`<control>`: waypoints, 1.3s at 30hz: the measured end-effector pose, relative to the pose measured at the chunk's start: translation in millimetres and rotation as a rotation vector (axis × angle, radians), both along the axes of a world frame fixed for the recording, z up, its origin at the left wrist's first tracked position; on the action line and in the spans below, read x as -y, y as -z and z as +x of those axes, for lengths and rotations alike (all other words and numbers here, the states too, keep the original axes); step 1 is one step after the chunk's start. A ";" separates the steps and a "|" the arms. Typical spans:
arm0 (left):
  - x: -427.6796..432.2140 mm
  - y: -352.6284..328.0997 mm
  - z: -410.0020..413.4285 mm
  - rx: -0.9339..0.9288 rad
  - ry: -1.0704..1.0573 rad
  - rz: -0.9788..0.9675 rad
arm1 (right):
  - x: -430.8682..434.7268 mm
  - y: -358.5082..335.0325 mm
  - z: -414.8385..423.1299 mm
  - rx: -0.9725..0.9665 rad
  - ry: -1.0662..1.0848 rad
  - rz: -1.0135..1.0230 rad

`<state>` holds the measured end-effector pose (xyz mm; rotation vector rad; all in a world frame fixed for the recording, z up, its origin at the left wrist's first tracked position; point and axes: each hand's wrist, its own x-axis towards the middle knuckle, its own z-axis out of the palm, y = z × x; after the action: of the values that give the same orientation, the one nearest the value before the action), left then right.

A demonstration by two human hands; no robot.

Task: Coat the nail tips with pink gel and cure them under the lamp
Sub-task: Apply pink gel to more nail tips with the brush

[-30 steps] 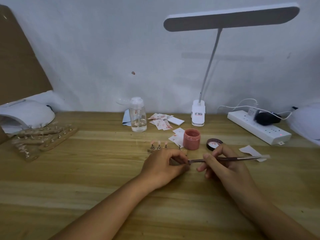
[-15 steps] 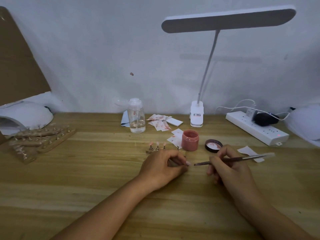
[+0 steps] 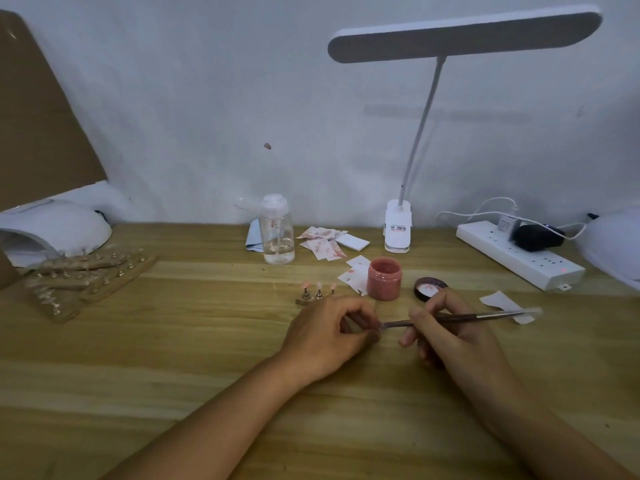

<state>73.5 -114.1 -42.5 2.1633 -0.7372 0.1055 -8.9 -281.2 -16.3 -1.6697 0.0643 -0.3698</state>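
A plain pale wall (image 3: pixel 207 98) rises behind a wooden table (image 3: pixel 173 358) with streaky light-brown grain. A white desk lamp (image 3: pixel 464 34) with a long flat head on a thin neck stands at the table's back edge. Brown cardboard (image 3: pixel 38 126) leans at the left. The light is dim.

Dim, flat light, soft shadows on the wall (image 3: pixel 173 116), wide-angle bending at edges, slightly soft focus

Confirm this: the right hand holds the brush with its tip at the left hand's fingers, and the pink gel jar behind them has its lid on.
Wrong about the lid: the head view shows it lying on the table right of the open pink gel jar. The right hand does hold the brush, tip at the fingers of the left hand.
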 end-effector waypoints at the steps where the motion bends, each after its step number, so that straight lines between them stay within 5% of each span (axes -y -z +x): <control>1: 0.1 0.0 -0.2 0.006 -0.005 0.005 | 0.9 0.5 0.5 -0.003 0.018 0.003; 39: -0.5 -4.0 -13.8 0.282 -0.050 0.150 | 4.6 -0.6 -0.4 -0.033 0.069 0.060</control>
<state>59.7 -113.5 -38.5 2.3381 -0.8732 0.3996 -9.3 -285.9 -15.7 -1.6169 0.1561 -0.3886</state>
